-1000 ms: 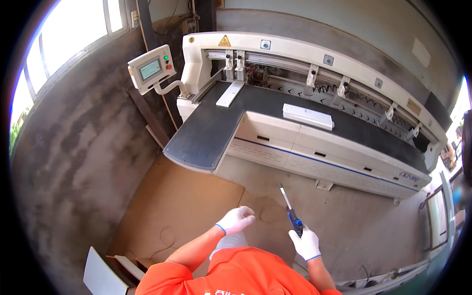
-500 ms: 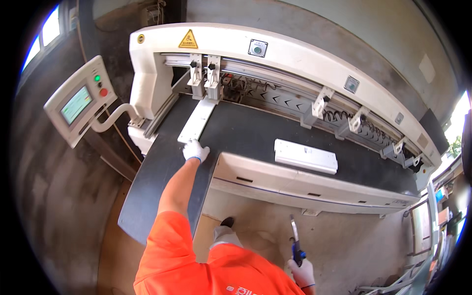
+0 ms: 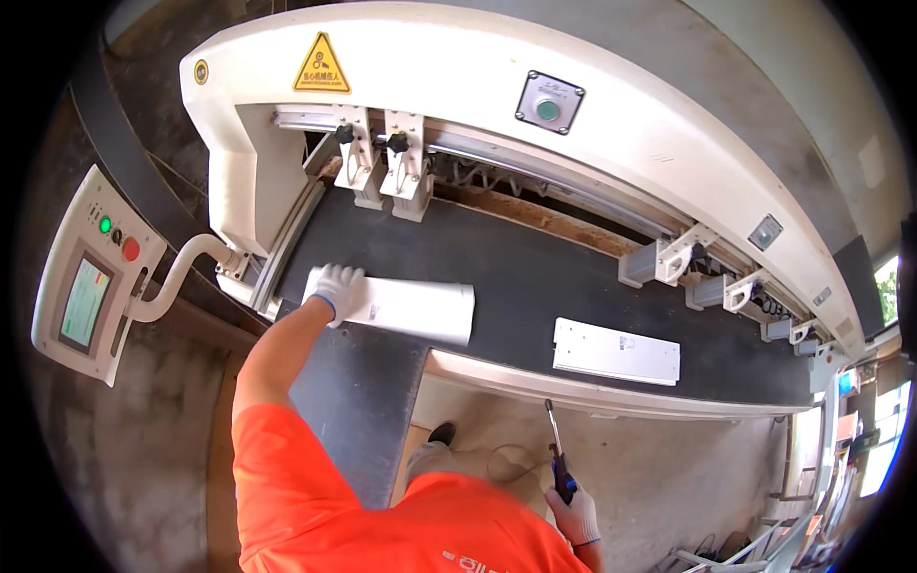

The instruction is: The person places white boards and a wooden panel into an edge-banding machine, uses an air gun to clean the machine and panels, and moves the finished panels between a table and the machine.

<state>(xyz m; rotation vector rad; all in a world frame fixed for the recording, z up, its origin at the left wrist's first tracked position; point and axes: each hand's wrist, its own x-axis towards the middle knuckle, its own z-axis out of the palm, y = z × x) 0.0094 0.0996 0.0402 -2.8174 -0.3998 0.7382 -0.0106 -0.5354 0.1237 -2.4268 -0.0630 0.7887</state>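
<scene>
My left hand [image 3: 336,288], in a white glove, is closed on the left end of a white board [image 3: 415,310]. The board lies crosswise over the dark machine table and is slightly blurred. My right hand [image 3: 576,519], also gloved, is low in front of the table, wrapped round the grip of an air blow gun [image 3: 565,482]. The gun has a black and blue body and a long metal nozzle pointing up. Farther right on the table rest white boards [image 3: 616,351], seemingly stacked, with small holes and a label on top.
A white machine beam [image 3: 430,57] arches over the table [image 3: 516,253], with clamp brackets [image 3: 406,167] under it. On the left stands a control panel [image 3: 95,277] on a curved arm. Metal tubing [image 3: 755,554] is at the lower right.
The board my left hand holds has come out from under the left brackets and turned from lengthwise to crosswise. My right hand still holds the blow gun. The whole view has shifted closer.
</scene>
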